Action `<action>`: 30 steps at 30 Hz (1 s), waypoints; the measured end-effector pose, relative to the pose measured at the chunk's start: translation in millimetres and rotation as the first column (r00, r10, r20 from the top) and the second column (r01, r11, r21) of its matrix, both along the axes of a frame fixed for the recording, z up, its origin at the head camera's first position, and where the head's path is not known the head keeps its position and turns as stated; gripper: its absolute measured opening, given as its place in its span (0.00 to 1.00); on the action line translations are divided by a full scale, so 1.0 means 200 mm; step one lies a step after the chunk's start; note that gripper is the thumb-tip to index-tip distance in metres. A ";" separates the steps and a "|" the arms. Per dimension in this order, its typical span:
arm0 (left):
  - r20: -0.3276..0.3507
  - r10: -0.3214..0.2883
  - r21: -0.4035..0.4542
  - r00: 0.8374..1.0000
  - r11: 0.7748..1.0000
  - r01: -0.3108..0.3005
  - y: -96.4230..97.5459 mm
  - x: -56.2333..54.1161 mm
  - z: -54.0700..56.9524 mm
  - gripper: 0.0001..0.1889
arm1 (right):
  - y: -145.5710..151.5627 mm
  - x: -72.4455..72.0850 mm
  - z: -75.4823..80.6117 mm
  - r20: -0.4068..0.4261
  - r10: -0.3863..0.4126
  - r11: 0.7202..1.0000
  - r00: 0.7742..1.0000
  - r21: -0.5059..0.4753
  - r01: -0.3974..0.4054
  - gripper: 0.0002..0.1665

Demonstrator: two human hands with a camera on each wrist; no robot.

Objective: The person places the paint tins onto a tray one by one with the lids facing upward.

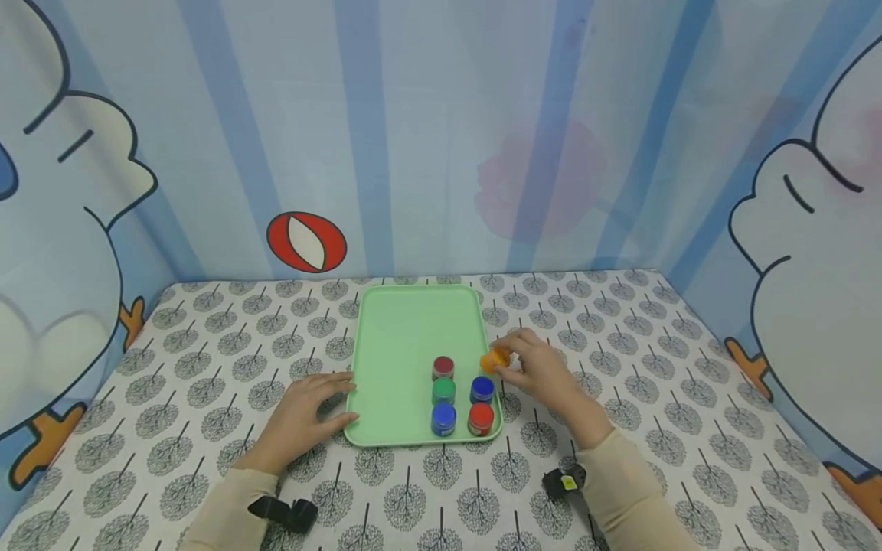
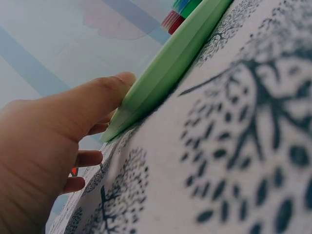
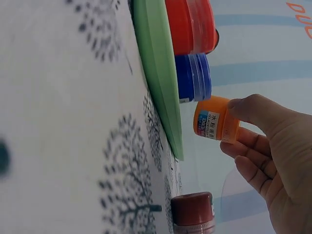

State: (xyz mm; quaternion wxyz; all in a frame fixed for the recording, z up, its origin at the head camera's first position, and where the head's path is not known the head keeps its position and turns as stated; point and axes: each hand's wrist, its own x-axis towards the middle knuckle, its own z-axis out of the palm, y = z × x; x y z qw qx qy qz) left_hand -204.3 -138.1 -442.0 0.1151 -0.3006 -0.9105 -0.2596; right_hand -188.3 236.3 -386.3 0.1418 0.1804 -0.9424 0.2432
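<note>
My right hand [image 1: 537,371] pinches a small orange paint jar [image 3: 209,117] by its lid end, between thumb and fingers. The jar hangs tilted over the right rim of a light green tray [image 1: 400,329], close to a blue paint jar [image 1: 482,389]. A red paint jar [image 1: 480,418] stands in front of that one. Left of them a dark red jar [image 1: 443,368], a green jar [image 1: 443,391] and another blue jar [image 1: 444,419] form a row. At the tray's left rim rests my left hand [image 1: 306,417], thumb and fingertips spread along the edge.
A brownish-red jar [image 3: 192,209] stands on the cloth outside the tray in the right wrist view, hidden in the head view. The tree-patterned cloth [image 1: 234,367] covers the table, which meets a striped curtain [image 1: 427,153] at the back.
</note>
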 end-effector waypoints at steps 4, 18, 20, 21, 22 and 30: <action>0.005 -0.004 0.009 1.000 1.000 0.004 0.00 0.00 -0.01 0.23 | -0.02 0.00 -0.01 -0.016 0.013 1.000 1.000 0.010 -0.013 0.20; 0.011 0.003 0.003 1.000 1.000 -0.003 0.00 0.00 0.00 0.23 | -0.05 -0.01 -0.02 -0.041 0.028 0.997 0.999 0.069 -0.025 0.20; 0.014 0.007 0.000 1.000 1.000 -0.007 0.00 0.00 0.00 0.23 | -0.05 -0.01 -0.03 -0.030 0.033 0.997 0.999 0.074 -0.030 0.20; 0.016 0.008 0.001 1.000 1.000 -0.008 -0.01 0.00 0.00 0.23 | -0.06 -0.01 -0.03 -0.025 0.034 0.997 0.999 0.076 -0.032 0.20; 0.017 0.010 0.000 1.000 1.000 -0.010 -0.01 0.01 0.00 0.23 | -0.06 -0.02 -0.03 -0.018 0.032 0.996 0.999 0.080 -0.031 0.20; 0.009 -0.001 0.003 1.000 1.000 0.001 0.01 0.00 0.00 0.23 | -0.05 -0.01 -0.05 -0.019 0.035 0.995 0.999 0.096 -0.032 0.19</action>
